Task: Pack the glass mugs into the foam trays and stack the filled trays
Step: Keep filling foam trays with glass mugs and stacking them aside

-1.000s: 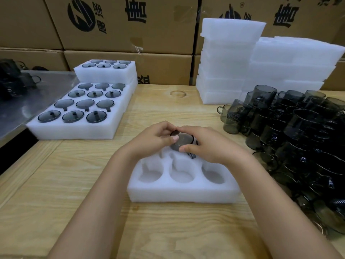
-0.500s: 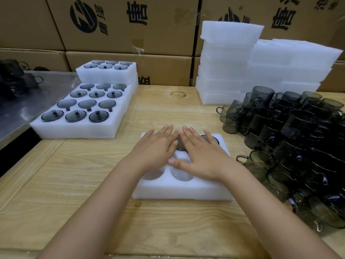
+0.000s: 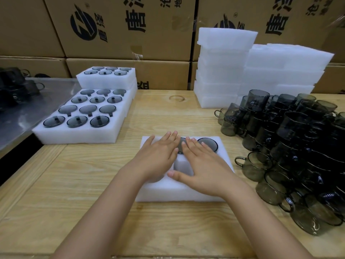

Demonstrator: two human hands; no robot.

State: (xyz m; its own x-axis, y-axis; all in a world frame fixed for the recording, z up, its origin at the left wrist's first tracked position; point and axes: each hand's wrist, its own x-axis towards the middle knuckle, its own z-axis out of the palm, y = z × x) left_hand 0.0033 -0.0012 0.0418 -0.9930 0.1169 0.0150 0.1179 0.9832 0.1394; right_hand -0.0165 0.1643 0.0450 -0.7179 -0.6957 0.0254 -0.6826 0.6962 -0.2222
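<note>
Right now both hands are lying flat on the foam tray (image 3: pixel 179 193) in the middle of the wooden surface (image 3: pixel 93 184), fingers straight and gripping nothing. The left hand (image 3: pixel 158 157) is covering the tray's far-left part, and the right hand (image 3: pixel 203 165) is pressing across its middle. One smoked-glass mug (image 3: pixel 208 144) is sitting bottom-up in the far-right pocket, and a second mug (image 3: pixel 180 145) is showing between the two hands in the far-middle pocket. What the left palm is hiding I cannot tell. The near-middle pocket (image 3: pixel 183 168) is showing bare foam, so the step in hand is probably seating the far row, with the tray not yet full. The next move is likely calling for the right hand to lift off and reach to the heap of loose mugs (image 3: pixel 298 146) just to the right, taking one without knocking its neighbours. The filled trays (image 3: pixel 74 135) are waiting at far left, and the stack of empty foam trays (image 3: pixel 224 81) is standing behind.
</note>
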